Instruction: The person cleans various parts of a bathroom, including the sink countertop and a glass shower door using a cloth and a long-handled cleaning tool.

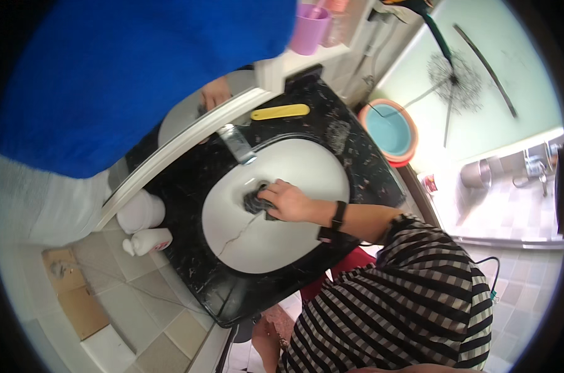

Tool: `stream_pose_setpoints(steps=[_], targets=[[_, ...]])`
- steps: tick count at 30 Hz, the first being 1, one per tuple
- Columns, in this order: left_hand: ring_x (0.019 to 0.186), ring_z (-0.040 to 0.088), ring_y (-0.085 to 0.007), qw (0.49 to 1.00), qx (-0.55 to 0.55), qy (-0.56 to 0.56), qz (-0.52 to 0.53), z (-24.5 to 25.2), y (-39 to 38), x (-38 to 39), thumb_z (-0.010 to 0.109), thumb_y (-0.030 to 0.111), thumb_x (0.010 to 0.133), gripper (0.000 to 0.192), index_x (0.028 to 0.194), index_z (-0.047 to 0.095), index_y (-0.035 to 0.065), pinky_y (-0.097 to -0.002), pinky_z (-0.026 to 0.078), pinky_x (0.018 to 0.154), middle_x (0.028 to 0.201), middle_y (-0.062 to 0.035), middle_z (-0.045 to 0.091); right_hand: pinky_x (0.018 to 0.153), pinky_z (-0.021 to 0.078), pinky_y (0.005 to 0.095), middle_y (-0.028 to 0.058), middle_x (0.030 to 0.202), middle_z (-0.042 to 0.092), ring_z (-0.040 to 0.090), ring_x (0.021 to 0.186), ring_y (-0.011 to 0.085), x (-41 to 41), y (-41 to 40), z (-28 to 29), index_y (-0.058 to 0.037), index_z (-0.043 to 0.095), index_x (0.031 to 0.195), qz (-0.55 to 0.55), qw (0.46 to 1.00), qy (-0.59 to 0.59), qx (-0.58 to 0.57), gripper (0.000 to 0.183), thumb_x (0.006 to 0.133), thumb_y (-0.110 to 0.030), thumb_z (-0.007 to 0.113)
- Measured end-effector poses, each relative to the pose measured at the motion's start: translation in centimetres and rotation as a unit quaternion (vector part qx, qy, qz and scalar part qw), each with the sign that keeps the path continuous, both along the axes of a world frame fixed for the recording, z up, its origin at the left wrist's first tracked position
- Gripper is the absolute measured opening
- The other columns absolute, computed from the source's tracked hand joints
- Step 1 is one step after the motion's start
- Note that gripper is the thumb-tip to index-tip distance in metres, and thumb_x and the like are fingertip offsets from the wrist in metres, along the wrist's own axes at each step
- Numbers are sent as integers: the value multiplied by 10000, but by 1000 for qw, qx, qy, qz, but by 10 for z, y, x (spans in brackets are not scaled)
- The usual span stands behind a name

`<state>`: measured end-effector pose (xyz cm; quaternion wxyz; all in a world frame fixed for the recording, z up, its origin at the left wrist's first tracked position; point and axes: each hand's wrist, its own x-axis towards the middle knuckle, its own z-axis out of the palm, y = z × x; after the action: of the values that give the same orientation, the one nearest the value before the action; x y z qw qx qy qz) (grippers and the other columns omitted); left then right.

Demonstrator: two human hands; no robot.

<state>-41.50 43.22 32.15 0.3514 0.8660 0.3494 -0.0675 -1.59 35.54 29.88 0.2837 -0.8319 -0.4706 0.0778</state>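
My right hand is inside a white oval washbasin, its fingers closed around a dark grey cloth or scrubbing pad. The pad presses on the basin's inner surface near the drain. A thin brown line, a crack or a stain, runs from beside the pad to the near left rim. Above the drain, a chrome faucet reaches over the basin. My left hand is out of view.
The black marble-patterned counter holds a yellow strip-like object, a grey mesh-like patch, a white tub and a white bottle. A white-framed mirror borders it. Stacked basins stand by the glass door.
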Motion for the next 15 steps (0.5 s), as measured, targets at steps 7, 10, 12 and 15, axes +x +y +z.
stream_pose_setpoints(steps=[7, 10, 12, 15], targets=[[761, 609, -325, 991, 32, -41, -119, -6, 20, 41, 609, 91, 824, 256, 1066, 614, 7, -397, 472, 643, 868, -162, 622, 965, 392, 438, 128, 1124, 570, 488, 1100, 331, 31, -211, 30, -112, 569, 1180, -250, 963, -94, -29, 476, 732, -236, 671], [781, 593, -334, 987, -9, 26, -159, 21, 17, 81, 611, 112, 833, 247, 1058, 607, 10, -393, 477, 664, 901, -154, 616, 1045, 306, 464, 133, 1278, 515, 398, 1235, 343, 47, -267, -22, -153, 527, 1275, -364, 910, -144, -137, 540, 809, -409, 614], [779, 608, -298, 975, -4, -60, -216, 22, 15, 98, 609, 73, 825, 253, 1070, 612, 11, -368, 487, 674, 918, -143, 623, 1079, 253, 471, 125, 1294, 506, 382, 1248, 354, 35, -268, -31, -166, 505, 1304, -387, 887, -201, -154, 563, 831, -463, 572], [769, 620, -264, 961, -2, -71, -267, 14, 19, 111, 609, 44, 821, 267, 1085, 610, 4, -346, 493, 677, 932, -139, 627, 1064, 262, 509, 119, 1269, 514, 381, 1243, 363, -11, -259, -25, -158, 515, 1285, -375, 901, -160, -145, 558, 809, -439, 594]])
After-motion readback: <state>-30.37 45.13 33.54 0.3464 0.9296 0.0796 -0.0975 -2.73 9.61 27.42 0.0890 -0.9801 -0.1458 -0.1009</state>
